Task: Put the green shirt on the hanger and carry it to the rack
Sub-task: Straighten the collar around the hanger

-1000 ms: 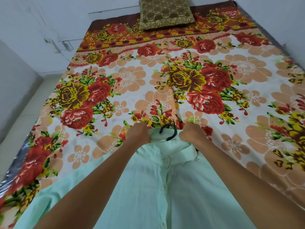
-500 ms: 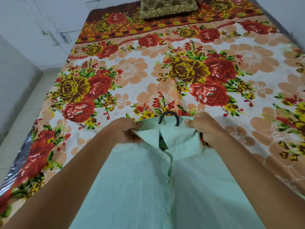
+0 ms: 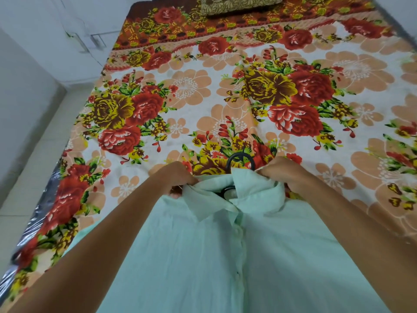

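Since the earlier frames, both hands have drawn apart along the collar, which now lies folded open with its points showing, and more of the black hook stands clear above it. Left hand (image 3: 174, 177): fingers curled, pinching the left end of the collar of the green shirt (image 3: 225, 256). Centre: the shirt lies front-up on the bed (image 3: 158, 91), placket buttoned as far as can be seen, collar towards the pillow (image 3: 241, 5); the hanger (image 3: 240, 160) sits inside the neck opening, its hook protruding past the collar and a short length of its dark neck visible within. Right hand (image 3: 286, 175): fingers curled, gripping the right end of the collar. Progress, as judged: the hanger appears inserted and the shoulders are being seated, though whether the hanger arms fill both shoulders is hidden by the cloth. Remaining: finish settling the collar, lift the garment by the hook, and carry it to the rack, which is not in view
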